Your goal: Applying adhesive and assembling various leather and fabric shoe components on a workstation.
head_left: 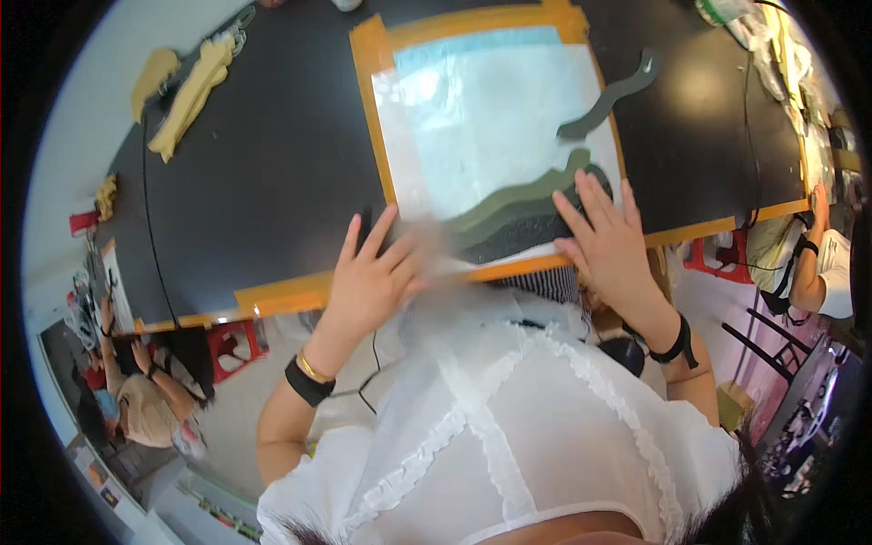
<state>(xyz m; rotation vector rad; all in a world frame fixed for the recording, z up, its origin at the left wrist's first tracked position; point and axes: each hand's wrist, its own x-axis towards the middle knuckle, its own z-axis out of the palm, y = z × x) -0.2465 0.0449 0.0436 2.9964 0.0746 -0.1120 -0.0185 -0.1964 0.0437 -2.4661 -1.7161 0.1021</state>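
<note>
A sheet with a pale blue field and white margins lies on the black table, framed by orange-yellow tape. Along its lower part, wavy green layers rise toward the right, above a dark speckled band. My right hand rests with spread fingers on the right end of these layers. Fingers apart, my left hand is at the sheet's lower left corner, and a blurred patch hides part of that side. A loose wavy dark grey-green strip crosses the sheet's right edge.
Yellow cloth lies at the table's far left, near a thin black cable. Bags and packets crowd the far right. Other people sit at the left and right. Red stools stand beneath the table edge.
</note>
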